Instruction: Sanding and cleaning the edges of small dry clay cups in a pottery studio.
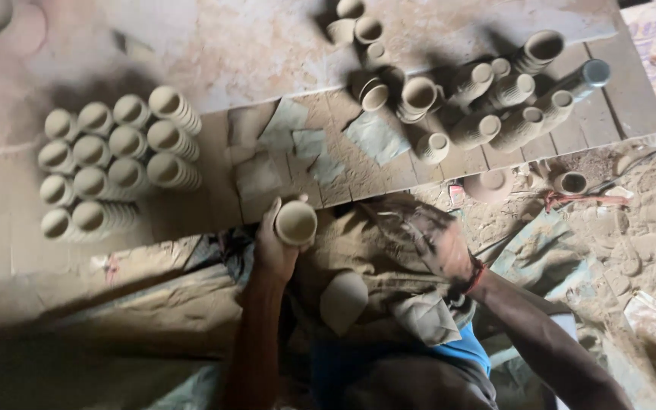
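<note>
My left hand (273, 247) holds a small raw clay cup (295, 222) upright over my lap, its open mouth facing up. My right hand (436, 241) is blurred and hangs just right of the cup over a clay-smeared cloth (373, 288) on my lap; whether its fingers hold anything cannot be told. Flat clay pieces (343, 298) lie on that cloth.
Neat stacks of clay cups (111, 163) stand in rows on the wooden board (214, 190) at left. A loose heap of stacked cups (487, 102) lies at upper right. Grey clay slabs (309, 144) sit mid-board. Sandy ground (632, 228) with a clay lid (490, 184) is at right.
</note>
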